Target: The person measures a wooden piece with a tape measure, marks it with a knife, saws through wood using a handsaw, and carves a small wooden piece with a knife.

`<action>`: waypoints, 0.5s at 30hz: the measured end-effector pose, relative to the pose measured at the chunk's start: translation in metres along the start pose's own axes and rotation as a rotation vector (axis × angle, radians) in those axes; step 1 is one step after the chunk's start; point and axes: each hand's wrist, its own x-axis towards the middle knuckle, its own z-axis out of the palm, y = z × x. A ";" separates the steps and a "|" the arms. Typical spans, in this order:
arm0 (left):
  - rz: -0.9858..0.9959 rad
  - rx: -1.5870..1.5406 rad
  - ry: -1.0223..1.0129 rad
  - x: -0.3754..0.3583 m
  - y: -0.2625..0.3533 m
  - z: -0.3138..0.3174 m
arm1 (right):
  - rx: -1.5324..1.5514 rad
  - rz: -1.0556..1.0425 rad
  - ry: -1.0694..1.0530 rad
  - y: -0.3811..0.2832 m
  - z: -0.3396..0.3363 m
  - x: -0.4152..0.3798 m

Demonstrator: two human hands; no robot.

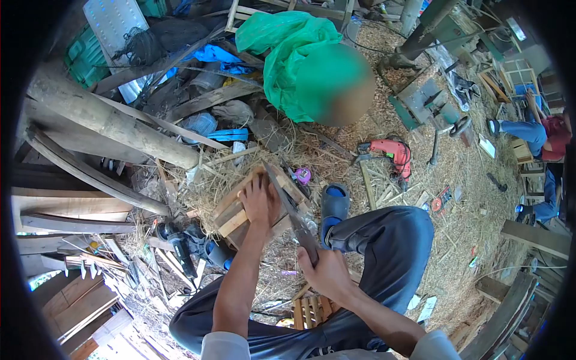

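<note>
We see daylight over the floor (459, 225), strongest at its lower-left corner, where glare bleaches the wood scraps (84, 303). Shade darkens the floor's left edge. Our view bows strongly towards its black rim, and a round blur smears part of the green plastic (282, 57).

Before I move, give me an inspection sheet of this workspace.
Surface: floor strewn with straw and shavings.
Job's things: saw slanting beside the left hand, over wood; whether its teeth touch is unclear.
Clutter: red drill, purple roll, loose scraps.
Hands: left hand rests on the wood, fingers spread; right hand grips the saw's handle.
Cables: dark cord at the drill.
Surroundings: green plastic ahead; person in a red top, far right.
</note>
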 end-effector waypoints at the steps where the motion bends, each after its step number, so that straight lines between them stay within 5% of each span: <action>1: 0.025 0.041 0.057 -0.002 -0.002 0.001 | 0.005 -0.004 0.007 0.004 -0.005 -0.005; 5: 0.058 0.185 -0.087 -0.006 -0.009 0.000 | 0.036 -0.082 0.034 0.006 -0.016 -0.009; 10: -0.022 -0.046 -0.148 0.003 -0.001 -0.015 | -0.067 -0.039 0.013 0.004 -0.021 0.003; 15: 0.048 -0.064 -0.016 -0.003 0.006 -0.031 | 0.119 0.010 0.015 0.011 -0.045 0.003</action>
